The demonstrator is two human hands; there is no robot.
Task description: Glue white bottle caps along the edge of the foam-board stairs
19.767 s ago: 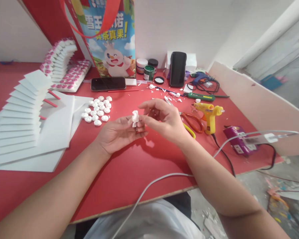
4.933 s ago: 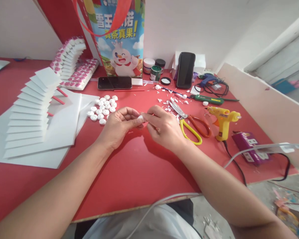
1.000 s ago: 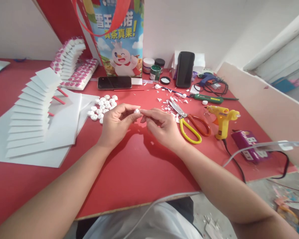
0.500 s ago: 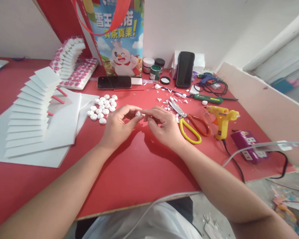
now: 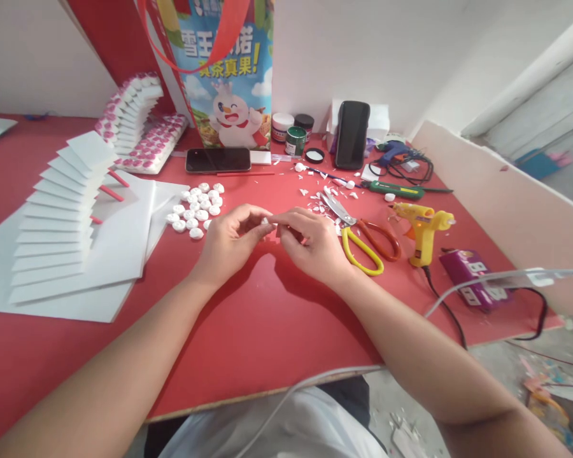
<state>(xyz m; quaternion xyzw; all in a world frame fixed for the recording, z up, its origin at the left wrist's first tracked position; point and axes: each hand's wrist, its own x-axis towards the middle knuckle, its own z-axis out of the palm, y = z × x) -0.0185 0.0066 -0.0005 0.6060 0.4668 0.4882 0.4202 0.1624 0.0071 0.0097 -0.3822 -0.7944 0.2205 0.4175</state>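
My left hand (image 5: 232, 240) pinches a small white rolled piece (image 5: 265, 221) between thumb and fingertips above the table. The fingertips of my right hand (image 5: 312, 242) meet it from the other side, curled in and touching the same piece; most of it is hidden by fingers. Several white rosettes (image 5: 196, 233) of a similar look lie in a cluster just left of my left hand. Right of my right hand rest scissors (image 5: 363, 251) with one yellow and one orange handle, their blades among white scraps (image 5: 322, 207).
A yellow glue gun (image 5: 424, 232) stands at right by a purple pack (image 5: 475, 280). A fanned white stepped model (image 5: 52, 219) stands left on white boards (image 5: 124, 267). Phones (image 5: 218, 160), paint jars (image 5: 296, 141), a green-handled tool (image 5: 396, 189) and a printed bag (image 5: 232, 95) are behind.
The white piece has turned slightly between my fingertips and less of it shows. Both hands stay in nearly the same place; the view has shifted a little.
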